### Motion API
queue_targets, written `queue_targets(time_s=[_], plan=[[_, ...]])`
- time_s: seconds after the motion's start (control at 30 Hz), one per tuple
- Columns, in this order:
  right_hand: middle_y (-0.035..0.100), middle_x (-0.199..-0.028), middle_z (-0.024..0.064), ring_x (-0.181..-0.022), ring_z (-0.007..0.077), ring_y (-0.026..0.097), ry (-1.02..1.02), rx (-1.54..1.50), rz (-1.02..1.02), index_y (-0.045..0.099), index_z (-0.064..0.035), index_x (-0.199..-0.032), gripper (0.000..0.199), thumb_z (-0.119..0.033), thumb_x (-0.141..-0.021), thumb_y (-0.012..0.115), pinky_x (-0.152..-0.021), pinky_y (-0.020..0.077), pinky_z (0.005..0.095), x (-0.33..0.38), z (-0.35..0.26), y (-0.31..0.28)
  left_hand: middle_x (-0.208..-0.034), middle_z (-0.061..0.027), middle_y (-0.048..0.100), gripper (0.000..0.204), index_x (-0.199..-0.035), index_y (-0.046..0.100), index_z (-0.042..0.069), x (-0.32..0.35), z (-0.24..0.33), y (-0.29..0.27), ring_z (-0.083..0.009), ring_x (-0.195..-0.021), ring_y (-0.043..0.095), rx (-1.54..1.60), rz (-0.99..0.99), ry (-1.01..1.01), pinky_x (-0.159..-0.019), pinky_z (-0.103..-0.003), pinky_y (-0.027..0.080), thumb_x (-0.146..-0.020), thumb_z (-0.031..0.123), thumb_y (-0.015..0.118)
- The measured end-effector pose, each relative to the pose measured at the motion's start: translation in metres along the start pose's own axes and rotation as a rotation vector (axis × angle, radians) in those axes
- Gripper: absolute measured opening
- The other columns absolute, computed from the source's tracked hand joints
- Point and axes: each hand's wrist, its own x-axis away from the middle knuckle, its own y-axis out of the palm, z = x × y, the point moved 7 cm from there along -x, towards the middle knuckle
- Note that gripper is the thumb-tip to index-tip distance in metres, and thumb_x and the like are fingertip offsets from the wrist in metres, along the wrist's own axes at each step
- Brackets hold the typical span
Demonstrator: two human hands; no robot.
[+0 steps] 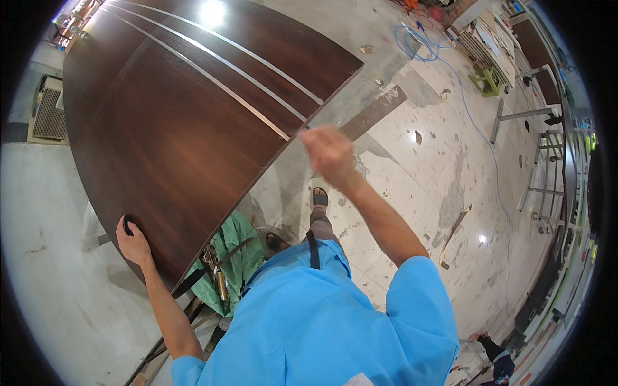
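A large dark brown wooden panel (174,154) with a glossy face fills the upper left. Three pale metallic strips (225,87) run along it and end at its right edge. My left hand (133,246) is at the panel's near left, its fingers closed round a small black thing (129,224) whose kind I cannot make out. By the right edge, near the strips' ends, my right hand (328,154) is curled and slightly blurred. Whatever it may hold is hidden.
Green sheeting (235,254) and a brass-coloured cylinder (222,285) lie below the panel's near corner. A blue hose (492,151) crosses the stained floor. A green stool (486,80) and metal stands (524,116) are at the right. A brown board (375,112) lies beyond my right hand.
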Motion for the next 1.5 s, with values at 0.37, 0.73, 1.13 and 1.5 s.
queue_targets(time_s=[0.37,0.73,1.13,1.5], plan=[[0.067,-0.088,0.0122,-0.086,0.0333,0.066,0.222,0.254,-0.074,0.074,-0.0075,-0.098,0.018,0.000,-0.081,0.071,-0.074,0.0546,0.0432,-0.010,0.035,-0.020,-0.125,-0.0121,0.072,0.032,-0.128,0.070,0.010,0.003,0.003,-0.002,-0.0334,-0.115,0.068,0.017,0.016,0.010,-0.099,-0.042,0.052,-0.101,0.024,0.059],[0.064,-0.087,0.0116,-0.085,0.0317,0.066,0.237,0.356,-0.247,0.072,-0.0094,-0.107,0.025,-0.001,-0.084,0.068,-0.070,0.0559,0.0410,-0.027,-0.021,0.001,-0.123,-0.0120,0.072,0.033,-0.128,0.070,0.011,0.001,0.006,-0.004,-0.0347,-0.114,0.068,0.052,0.026,-0.006,-0.097,-0.043,0.053,-0.101,0.026,0.059],[0.062,-0.085,0.0122,-0.087,0.0325,0.064,0.268,0.268,-0.136,0.071,-0.0056,-0.105,0.025,0.002,-0.081,0.068,-0.070,0.0529,0.0444,-0.017,-0.093,0.020,-0.125,-0.0089,0.065,0.039,-0.136,0.066,0.019,0.068,-0.061,-0.053,-0.0311,-0.115,0.065,-0.077,-0.053,-0.165,-0.094,-0.042,0.053,-0.104,0.040,0.060],[0.066,-0.085,0.0122,-0.084,0.0330,0.065,0.198,0.280,-0.199,0.074,-0.0038,-0.102,0.017,0.002,-0.087,0.072,-0.073,0.0514,0.0437,-0.028,-0.051,-0.002,-0.125,-0.0166,0.071,0.063,-0.131,0.070,0.007,0.110,-0.122,-0.044,-0.0373,-0.116,0.067,0.055,-0.145,-0.462,-0.098,-0.045,0.050,-0.102,0.060,0.053]])
